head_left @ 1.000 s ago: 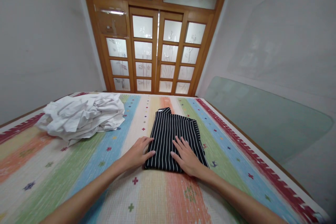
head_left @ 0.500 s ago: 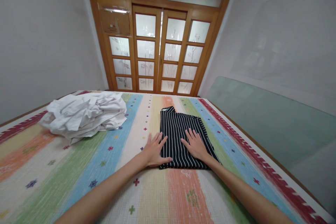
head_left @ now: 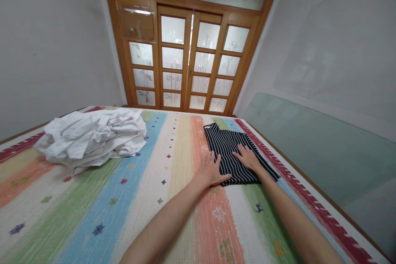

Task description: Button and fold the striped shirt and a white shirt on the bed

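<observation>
A folded black-and-white striped shirt [head_left: 230, 142] lies flat toward the right side of the bed, its collar at the far left corner. My left hand [head_left: 212, 170] rests at its left edge, fingers spread, with the thumb over the near part of the cloth. On top of the shirt, right of its middle, my right hand [head_left: 249, 159] lies flat with the fingers apart. Neither hand grips the cloth. Well to the left sits a crumpled heap of white clothing [head_left: 95, 136], untouched by either hand.
A striped, multicoloured bedspread [head_left: 148, 218] covers the bed. Along the right side stands a pale green headboard or panel [head_left: 309, 132] against the wall. Behind the far edge are wooden sliding doors [head_left: 188, 57] with glass panes.
The striped shirt has slid to the right and slightly away from me, turning a little, with both hands moving along on it. The white heap stays where it was on the bedspread.
</observation>
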Demonstrator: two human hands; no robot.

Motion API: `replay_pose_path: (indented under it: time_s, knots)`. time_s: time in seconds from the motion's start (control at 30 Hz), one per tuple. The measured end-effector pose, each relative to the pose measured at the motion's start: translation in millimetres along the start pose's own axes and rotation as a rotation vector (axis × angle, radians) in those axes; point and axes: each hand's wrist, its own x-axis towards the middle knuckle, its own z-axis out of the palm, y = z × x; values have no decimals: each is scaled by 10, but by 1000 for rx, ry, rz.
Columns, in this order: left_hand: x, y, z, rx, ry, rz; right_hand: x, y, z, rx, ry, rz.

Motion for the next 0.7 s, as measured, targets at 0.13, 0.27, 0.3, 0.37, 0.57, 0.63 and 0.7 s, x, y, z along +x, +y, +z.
replay_pose_path:
  time_s: [0.13, 0.27, 0.3, 0.37, 0.57, 0.63, 0.7]
  knots:
    - [4, -10, -28, -14, -17, 36, 103, 225, -3, -13, -7, 6]
    - [-268, -259, -121, 10, -28, 98, 138, 487, 7, -32, -8, 35]
    - [-358, -356, -156, 23, -29, 107, 139, 558, 10, -38, -4, 29]
    - [-536, -562, -237, 56, -24, 111, 135, 689, 18, -60, -6, 11]
    - [-867, -956, -434, 102, 2, 83, 128, 777, 44, -105, -11, 54]
    - [-895, -966, -453, 106, 23, 73, 136, 671, 58, -87, 27, 105]
    - [-902, -946, -457, 112, 40, 57, 150, 511, 68, -65, 61, 137]
